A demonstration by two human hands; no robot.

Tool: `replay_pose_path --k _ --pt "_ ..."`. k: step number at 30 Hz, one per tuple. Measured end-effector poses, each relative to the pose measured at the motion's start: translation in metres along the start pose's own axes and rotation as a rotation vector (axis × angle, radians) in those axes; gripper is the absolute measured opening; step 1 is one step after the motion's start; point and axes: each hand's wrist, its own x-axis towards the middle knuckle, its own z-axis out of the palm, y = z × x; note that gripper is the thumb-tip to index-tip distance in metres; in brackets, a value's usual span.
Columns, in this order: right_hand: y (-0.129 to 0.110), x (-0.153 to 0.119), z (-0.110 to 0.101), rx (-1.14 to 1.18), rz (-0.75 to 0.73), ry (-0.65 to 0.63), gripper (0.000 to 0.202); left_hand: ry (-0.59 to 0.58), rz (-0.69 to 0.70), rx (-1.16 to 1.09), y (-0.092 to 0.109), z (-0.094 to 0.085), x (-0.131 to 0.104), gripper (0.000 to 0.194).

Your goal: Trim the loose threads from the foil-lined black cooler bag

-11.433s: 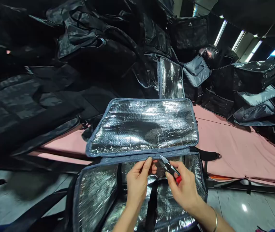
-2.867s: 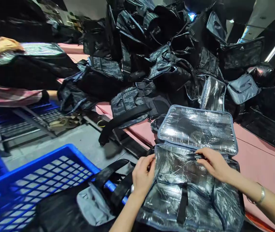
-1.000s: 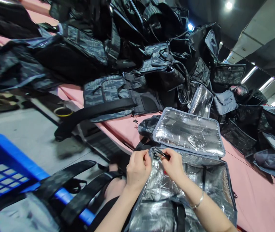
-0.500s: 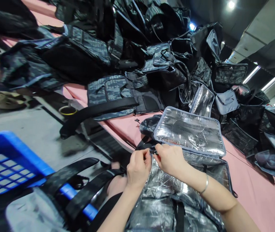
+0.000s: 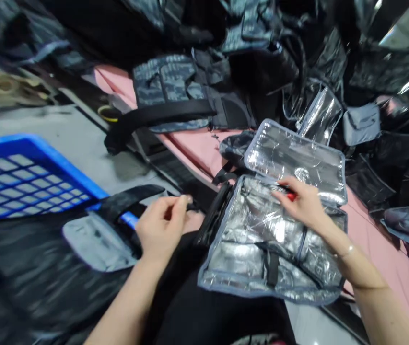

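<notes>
A cooler bag with a silver foil lining (image 5: 251, 244) and grey edging lies across my lap and the table edge. Its foil-lined lid (image 5: 294, 155) is folded open on the far side. Above the lining, near the lid's hinge side, my right hand (image 5: 303, 201) is closed on a small red-and-black tool (image 5: 291, 196), mostly hidden by the fingers. Left of the bag and apart from it, my left hand (image 5: 164, 220) is in a pinch. Whatever lies between its thumb and finger, if anything, is too small to make out.
A blue plastic crate (image 5: 39, 148) stands at the left, with a dark bag (image 5: 46, 258) against it. Several camouflage and black bags crowd the table with the pink cover (image 5: 197, 148). A camouflage backpack (image 5: 171, 81) has its black strap hanging over the edge.
My hands were together at the bag's far left corner. They have now separated, left hand outward to the left, right hand over the lining. The view has tilted down, showing more of the bag.
</notes>
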Motion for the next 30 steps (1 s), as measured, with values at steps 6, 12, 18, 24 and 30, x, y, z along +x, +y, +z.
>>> replay_pose_path --k 6,12,18,24,30 --pt "0.042 -0.088 -0.028 0.303 0.316 0.022 0.019 -0.090 -0.259 -0.100 -0.032 -0.045 -0.041 0.051" --pt "0.049 -0.169 -0.021 0.537 0.663 0.210 0.021 -0.798 -0.299 0.000 -0.008 -0.053 -0.091 0.044" --pt "0.049 -0.199 -0.009 0.748 0.839 0.309 0.022 -0.766 -0.077 0.133 -0.011 -0.048 -0.097 0.035" --pt "0.046 -0.192 -0.003 0.844 0.874 0.274 0.023 -0.799 -0.088 0.117 -0.019 -0.048 -0.096 0.036" --pt "0.049 -0.185 0.002 0.889 0.886 0.209 0.028 -0.686 -0.004 0.135 -0.011 -0.052 -0.066 0.031"
